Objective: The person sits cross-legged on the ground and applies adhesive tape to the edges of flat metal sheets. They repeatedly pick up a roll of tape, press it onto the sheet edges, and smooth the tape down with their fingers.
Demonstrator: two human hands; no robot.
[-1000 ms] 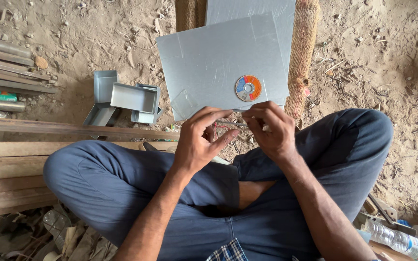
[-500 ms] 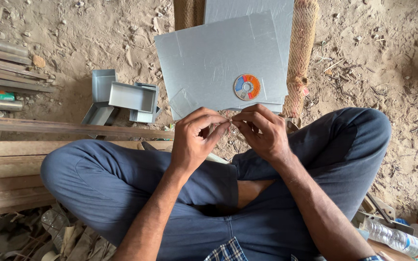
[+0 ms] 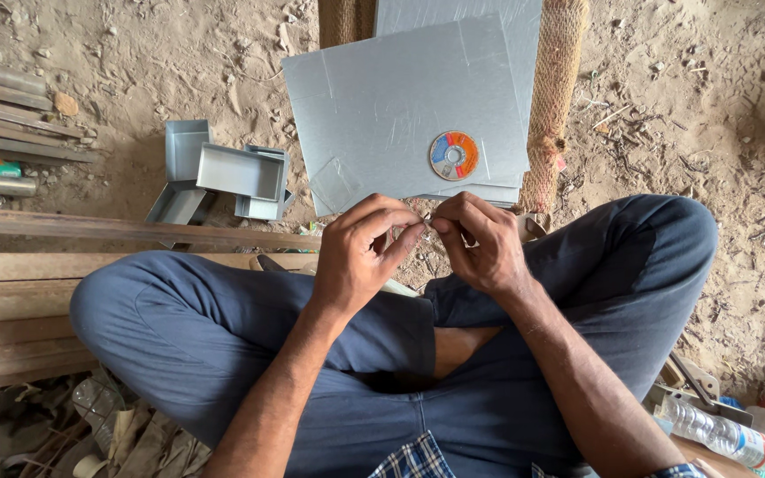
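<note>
Both sets of fingers (image 3: 409, 232) pinch together on a tiny piece (image 3: 428, 220), too small to make out, held between the left hand (image 3: 367, 252) and right hand (image 3: 482, 243) above the crossed legs. Just beyond, a grinding disc (image 3: 453, 156) lies near the grey metal sheet's (image 3: 382, 106) near edge. Open grey metal trays (image 3: 239, 172) on the sandy ground (image 3: 135, 62), seemingly holding nothing.

A tiny pale piece (image 3: 427, 222) — too small to identify — sits pinched between both hands' fingertips, above the crossed legs.

I can't make out the tiny piece pinched between my left hand (image 3: 367, 252) and right hand (image 3: 480, 243) (fingertips cover it); the plastic bottle (image 3: 726, 435) runs off the frame's edge.
</note>
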